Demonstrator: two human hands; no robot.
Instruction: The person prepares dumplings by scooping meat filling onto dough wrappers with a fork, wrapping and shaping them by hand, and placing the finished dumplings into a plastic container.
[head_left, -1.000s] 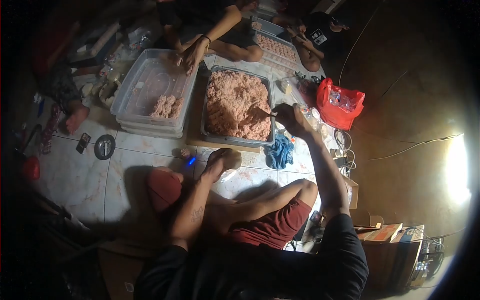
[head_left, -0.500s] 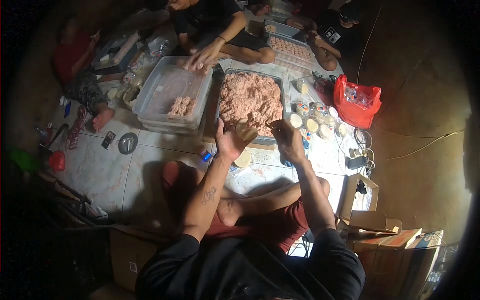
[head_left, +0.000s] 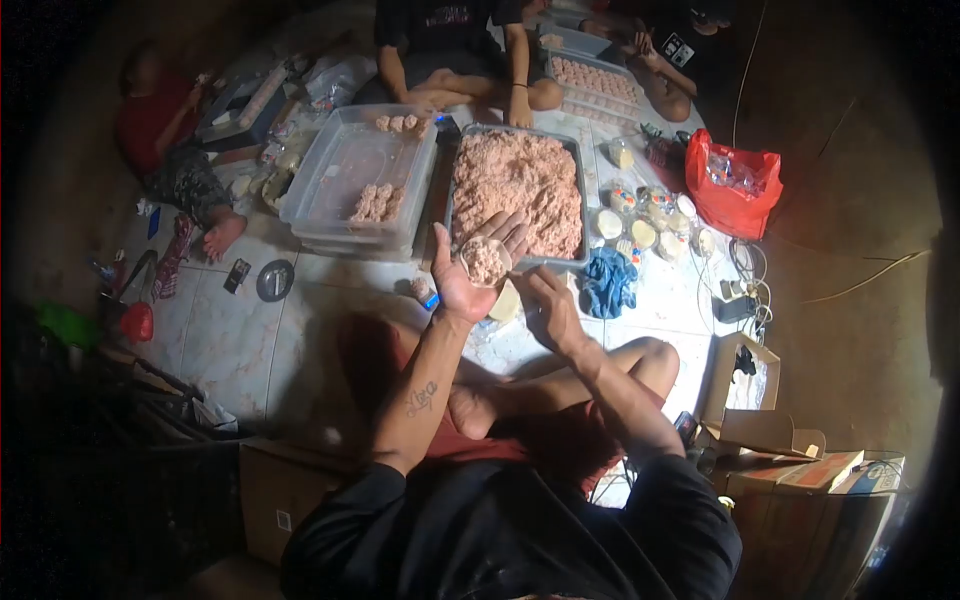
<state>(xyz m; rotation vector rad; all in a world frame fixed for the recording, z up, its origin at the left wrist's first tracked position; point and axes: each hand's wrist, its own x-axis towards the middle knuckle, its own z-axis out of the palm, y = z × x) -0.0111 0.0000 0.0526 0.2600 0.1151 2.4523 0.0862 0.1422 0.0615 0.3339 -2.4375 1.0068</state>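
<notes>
My left hand (head_left: 462, 285) is palm up with its fingers stretched out. A round, pale dumpling wrapper topped with a lump of minced meat filling (head_left: 485, 262) rests on it. Close by on the right, my right hand (head_left: 550, 308) has its fingers curled together. Something thin seems to stick out toward the wrapper, but I cannot make out what it is. Just beyond both hands stands a grey tub (head_left: 582, 190) heaped with minced meat (head_left: 520, 185). A stack of pale round wrappers (head_left: 505, 302) lies on the floor, partly behind my left hand.
A clear plastic container (head_left: 335, 180) with a few meat-filled pieces (head_left: 378, 203) stands at left. Right of the tub are a blue cloth (head_left: 608, 283), several wrapper packs (head_left: 655, 215) and a red plastic bag (head_left: 735, 190). A person (head_left: 455, 50) sits opposite; others sit further off.
Meat filling now lies on the wrapper in my left palm, which was bare before. My right hand has moved down and left, away from the tub. The person opposite has drawn back from the clear container.
</notes>
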